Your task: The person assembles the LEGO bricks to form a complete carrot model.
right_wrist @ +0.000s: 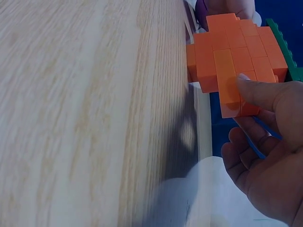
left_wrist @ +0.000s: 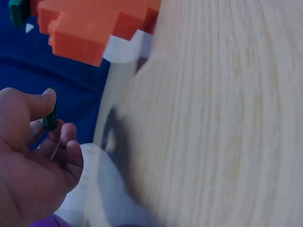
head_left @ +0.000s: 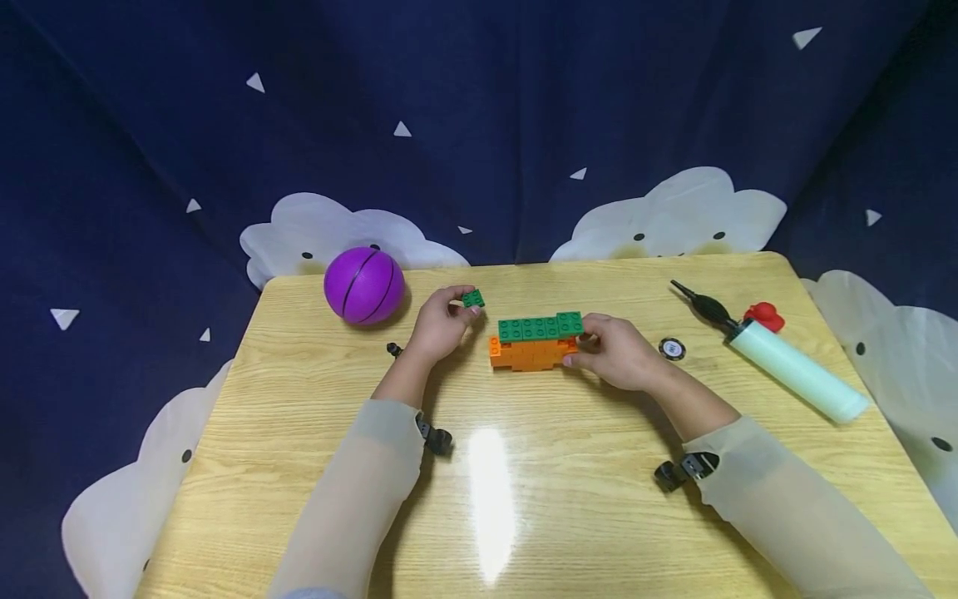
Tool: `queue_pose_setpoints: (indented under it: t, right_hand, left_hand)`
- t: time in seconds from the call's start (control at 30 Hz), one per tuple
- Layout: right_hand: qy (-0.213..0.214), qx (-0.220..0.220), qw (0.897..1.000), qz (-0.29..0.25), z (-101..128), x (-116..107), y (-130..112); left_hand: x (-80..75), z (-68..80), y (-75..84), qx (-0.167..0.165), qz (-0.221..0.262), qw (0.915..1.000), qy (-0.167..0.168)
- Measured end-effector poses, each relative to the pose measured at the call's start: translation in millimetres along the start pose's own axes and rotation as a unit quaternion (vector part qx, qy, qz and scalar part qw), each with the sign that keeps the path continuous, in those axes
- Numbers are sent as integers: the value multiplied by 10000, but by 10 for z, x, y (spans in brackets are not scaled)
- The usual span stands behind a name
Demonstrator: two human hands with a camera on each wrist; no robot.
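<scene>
My left hand [head_left: 440, 325] pinches a small green toy brick [head_left: 473, 299] between thumb and fingers, a little left of a larger brick build. That brick shows edge-on in the left wrist view, under the thumb. My right hand [head_left: 618, 351] grips the right end of the orange brick build [head_left: 533, 356], thumb on its near face. A row of green bricks [head_left: 528, 329] runs along the build's top, with studs showing. In the right wrist view the orange bricks [right_wrist: 227, 52] are joined in stepped layers, and the fingers curl beneath one end.
A purple ball [head_left: 364, 285] sits at the table's back left. To the right lie a poker chip [head_left: 672, 349], a pump with a pale green barrel [head_left: 797, 371] and black nozzle, and a red object [head_left: 765, 316]. A dark curtain hangs behind the wooden table [head_left: 314, 433].
</scene>
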State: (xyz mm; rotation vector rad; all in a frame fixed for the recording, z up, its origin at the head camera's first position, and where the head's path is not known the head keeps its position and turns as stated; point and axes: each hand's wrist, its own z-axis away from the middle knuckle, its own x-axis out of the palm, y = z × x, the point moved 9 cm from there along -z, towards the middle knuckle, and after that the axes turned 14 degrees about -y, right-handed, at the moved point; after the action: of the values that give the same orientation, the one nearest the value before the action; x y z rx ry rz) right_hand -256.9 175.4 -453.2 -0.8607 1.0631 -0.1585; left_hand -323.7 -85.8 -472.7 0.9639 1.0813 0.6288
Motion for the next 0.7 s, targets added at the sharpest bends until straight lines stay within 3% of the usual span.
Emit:
queue_pose_setpoints:
  t: [0.7]
  right_hand:
    - [31, 24, 10000, -66, 3, 3, 11]
  left_hand:
    - [76, 477, 406, 695, -395, 9964, -285]
